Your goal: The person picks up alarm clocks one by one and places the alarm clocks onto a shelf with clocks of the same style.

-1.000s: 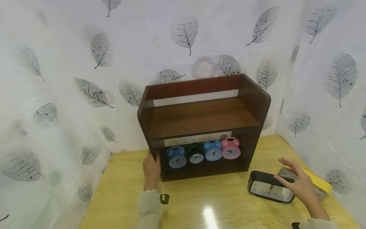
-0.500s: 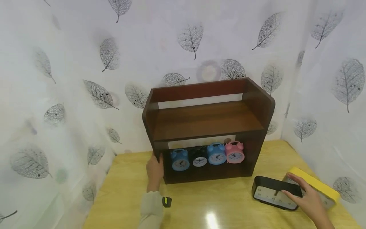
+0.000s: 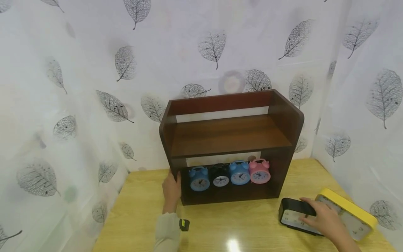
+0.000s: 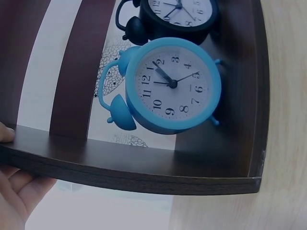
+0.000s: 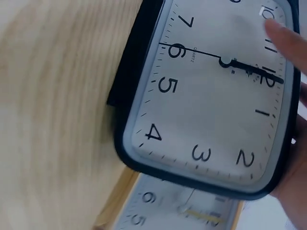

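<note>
My left hand (image 3: 171, 191) grips the left side panel of a dark brown two-tier shelf (image 3: 231, 135). In the left wrist view its thumb is inside the panel and its fingers outside. Along the lower tier stand a blue twin-bell alarm clock (image 3: 199, 182), a black one (image 3: 221, 180), another blue one (image 3: 240, 176) and a pink one (image 3: 260, 175). At the right, my right hand (image 3: 329, 222) holds a black rectangular clock (image 5: 216, 110) by its top edge, thumb over the white dial and fingers behind. A yellow-framed rectangular clock (image 3: 357, 224) leans just behind, partly covered by the hand.
The shelf's upper tier (image 3: 230, 131) bears nothing. Light wood table (image 3: 141, 206) lies under everything, with a bright glare spot near the front. Leaf-patterned white sheeting (image 3: 176, 45) closes off the back and both sides.
My right hand has moved left and closed its thumb and fingers over the black rectangular clock's top. The left hand keeps its grip on the shelf. The head view has shifted slightly.
</note>
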The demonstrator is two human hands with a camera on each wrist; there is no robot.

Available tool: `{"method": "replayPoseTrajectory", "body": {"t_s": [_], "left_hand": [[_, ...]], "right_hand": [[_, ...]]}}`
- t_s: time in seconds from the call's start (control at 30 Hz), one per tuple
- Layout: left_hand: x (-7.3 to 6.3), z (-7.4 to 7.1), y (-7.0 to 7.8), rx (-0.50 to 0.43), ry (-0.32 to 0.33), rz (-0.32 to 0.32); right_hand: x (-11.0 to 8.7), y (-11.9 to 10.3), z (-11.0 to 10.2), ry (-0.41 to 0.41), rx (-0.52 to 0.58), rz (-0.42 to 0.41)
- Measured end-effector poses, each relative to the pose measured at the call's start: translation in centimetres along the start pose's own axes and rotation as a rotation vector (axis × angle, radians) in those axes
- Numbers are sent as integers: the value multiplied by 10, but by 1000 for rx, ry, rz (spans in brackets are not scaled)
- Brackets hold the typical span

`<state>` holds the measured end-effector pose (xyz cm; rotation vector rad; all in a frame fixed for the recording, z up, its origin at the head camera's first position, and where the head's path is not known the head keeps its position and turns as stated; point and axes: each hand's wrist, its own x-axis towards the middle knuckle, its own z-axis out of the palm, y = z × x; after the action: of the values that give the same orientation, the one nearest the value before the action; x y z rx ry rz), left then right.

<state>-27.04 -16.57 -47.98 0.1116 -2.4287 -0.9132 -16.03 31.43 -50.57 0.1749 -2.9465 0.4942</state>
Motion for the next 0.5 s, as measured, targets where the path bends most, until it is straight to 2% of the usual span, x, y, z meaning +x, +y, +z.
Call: {"method": "replayPoseTrajectory", "body": {"t_s": [0.17, 0.37, 0.5], "left_hand": [[-2, 0, 1, 6, 4, 3], [-2, 1, 4, -1, -19, -6], [-1, 2, 3, -4, 5, -7]], "right_hand": [[6, -1, 5, -60, -110, -2], [7, 1, 5, -67, -128, 14], [10, 0, 5, -64, -136, 3]]}}
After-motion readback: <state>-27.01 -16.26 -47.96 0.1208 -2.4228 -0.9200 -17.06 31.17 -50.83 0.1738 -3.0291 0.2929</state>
